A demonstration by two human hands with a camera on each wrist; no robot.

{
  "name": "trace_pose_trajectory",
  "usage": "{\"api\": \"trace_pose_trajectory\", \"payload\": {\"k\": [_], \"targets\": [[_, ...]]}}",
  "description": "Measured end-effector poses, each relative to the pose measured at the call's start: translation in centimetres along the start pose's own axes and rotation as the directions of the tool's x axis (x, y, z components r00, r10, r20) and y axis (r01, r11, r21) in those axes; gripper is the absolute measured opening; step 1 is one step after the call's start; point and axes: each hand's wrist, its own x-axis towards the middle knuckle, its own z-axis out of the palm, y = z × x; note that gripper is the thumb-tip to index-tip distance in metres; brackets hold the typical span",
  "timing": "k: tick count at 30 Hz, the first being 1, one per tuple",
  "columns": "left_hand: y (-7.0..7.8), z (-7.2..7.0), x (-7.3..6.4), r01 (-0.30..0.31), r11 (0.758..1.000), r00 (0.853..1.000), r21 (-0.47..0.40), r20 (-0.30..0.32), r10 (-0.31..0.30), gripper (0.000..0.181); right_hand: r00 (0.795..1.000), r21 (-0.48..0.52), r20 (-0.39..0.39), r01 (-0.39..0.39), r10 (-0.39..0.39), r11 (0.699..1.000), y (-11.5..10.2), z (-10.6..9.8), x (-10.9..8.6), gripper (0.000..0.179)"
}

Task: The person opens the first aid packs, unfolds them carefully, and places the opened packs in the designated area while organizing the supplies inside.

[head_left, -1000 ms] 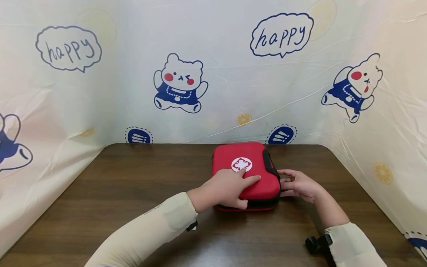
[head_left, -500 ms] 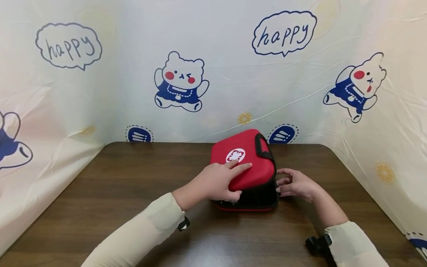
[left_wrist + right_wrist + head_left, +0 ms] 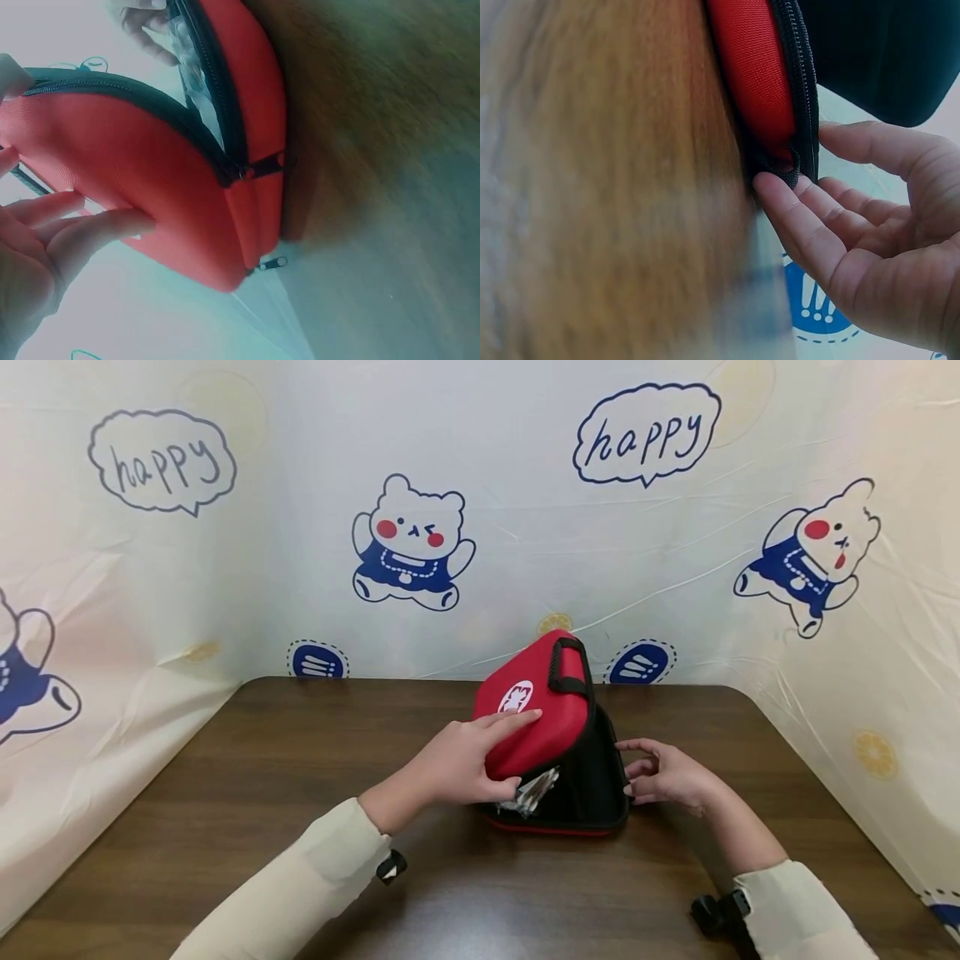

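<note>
A red first-aid case [image 3: 536,727] with a white cross emblem lies partly unfolded on the table, its lid tilted up to the left. My left hand [image 3: 468,760] grips that lid, thumb at the zippered edge and fingers spread over the red outside, as the left wrist view shows. At the right rim of the black-lined base, my right hand [image 3: 667,777] holds the zippered edge [image 3: 806,90] between thumb and fingers, near a small black loop. Shiny clear-and-silver packaging [image 3: 536,793] shows in the gap under the lid. Most of the inside is hidden.
The brown wooden table [image 3: 300,760] carries the case near its far edge. A printed curtain [image 3: 300,568] with bears and "happy" bubbles stands close behind and along both sides. Black zipper pulls [image 3: 274,262] hang at the case's hinge side.
The lid has gone from closed to steeply raised, swinging up and left with my left hand. Packaging inside has come into view. My right hand has stayed nearly still at the base's right rim.
</note>
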Motion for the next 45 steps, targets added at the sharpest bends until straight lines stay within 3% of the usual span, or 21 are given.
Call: {"api": "trace_pose_trajectory", "payload": {"k": [9, 18, 21, 25, 28, 31, 33, 35, 40, 45], "targets": [[-0.9, -1.1, -1.4, 0.092, 0.981, 0.99, -0.174, -0.086, -0.108, 0.086, 1.0, -0.018, -0.014, 0.018, -0.018, 1.0, -0.1, 0.2, -0.1, 0.075], [-1.6, -1.9, -3.0, 0.136, 0.92, 0.97, -0.367, -0.141, -0.2, 0.101, 0.999, -0.034, -0.036, 0.015, -0.016, 0.999, -0.3, 0.5, -0.1, 0.075], [-1.8, -2.0, -3.7, 0.145, 0.909, 0.962, -0.39, -0.159, -0.221, 0.111, 0.999, -0.035, -0.038, 0.011, -0.012, 0.999, -0.3, 0.7, 0.0, 0.074], [-1.8, -2.1, -4.6, 0.145, 0.913, 0.951, -0.381, -0.2, -0.234, 0.119, 0.999, -0.04, -0.032, 0.012, -0.013, 0.999, -0.3, 0.7, -0.1, 0.074], [-1.8, -2.3, -5.2, 0.162, 0.914, 0.938, -0.373, -0.23, -0.26, 0.122, 0.999, -0.044, -0.032, 0.011, -0.013, 0.999, -0.3, 0.8, -0.1, 0.075], [-1.9, -2.7, -5.9, 0.177, 0.898, 0.923, -0.403, -0.25, -0.294, 0.12, 0.999, -0.058, -0.034, 0.015, -0.017, 0.998, -0.5, 0.8, -0.1, 0.075], [-1.9, -3.1, -6.2, 0.186, 0.873, 0.904, -0.451, -0.27, -0.332, 0.112, 0.999, -0.067, -0.037, 0.02, -0.022, 0.998, -0.6, 0.9, -0.1, 0.074], [-2.0, -3.6, -6.6, 0.193, 0.83, 0.876, -0.523, -0.289, -0.386, 0.098, 0.999, -0.08, -0.037, 0.026, -0.029, 0.996, -0.6, 0.9, -0.1, 0.074], [-2.4, -5.0, -7.2, 0.221, 0.712, 0.79, -0.667, -0.305, -0.531, 0.052, 0.998, -0.102, -0.056, 0.018, -0.024, 0.995, -0.6, 1.0, 0.0, 0.073], [-3.1, -5.9, -8.1, 0.305, 0.617, 0.712, -0.726, -0.256, -0.654, 0.045, 0.997, -0.128, -0.077, 0.002, -0.012, 0.992, -0.7, 1.1, 0.0, 0.07]]}}
